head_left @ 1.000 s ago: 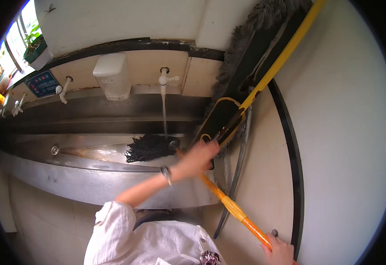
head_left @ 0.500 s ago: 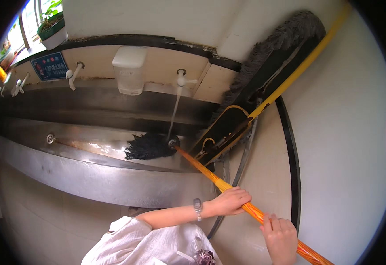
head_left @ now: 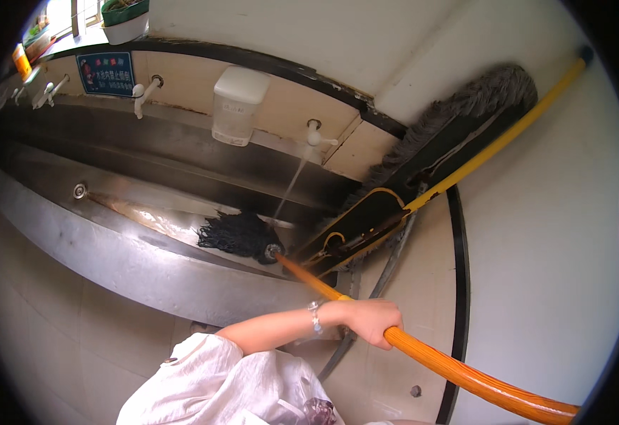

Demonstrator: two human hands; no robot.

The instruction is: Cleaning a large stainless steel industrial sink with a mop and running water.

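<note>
My left hand [head_left: 372, 322] is closed around the orange handle of a wet mop [head_left: 423, 354], with a bracelet on the wrist. The mop's dark stringy head [head_left: 235, 235] lies inside a long steel trough sink [head_left: 146, 283]. Beside the mop head, a stream of water falls from a white tap [head_left: 314, 138] on the wall. From my hand the handle runs on to the lower right, out of the picture. My right hand is not in view.
A large grey dust mop [head_left: 458, 106] with a yellow pole [head_left: 493, 152] leans at the sink's right end, near a grey hose [head_left: 393, 262]. On the wall are a white plastic box [head_left: 240, 106], a blue sign [head_left: 106, 74] and more taps [head_left: 143, 95]. A potted plant [head_left: 125, 25] stands above.
My right hand has gone from the handle and out of view. The mop head has shifted slightly toward the sink's near side, and the view has turned a little. My left hand still holds on.
</note>
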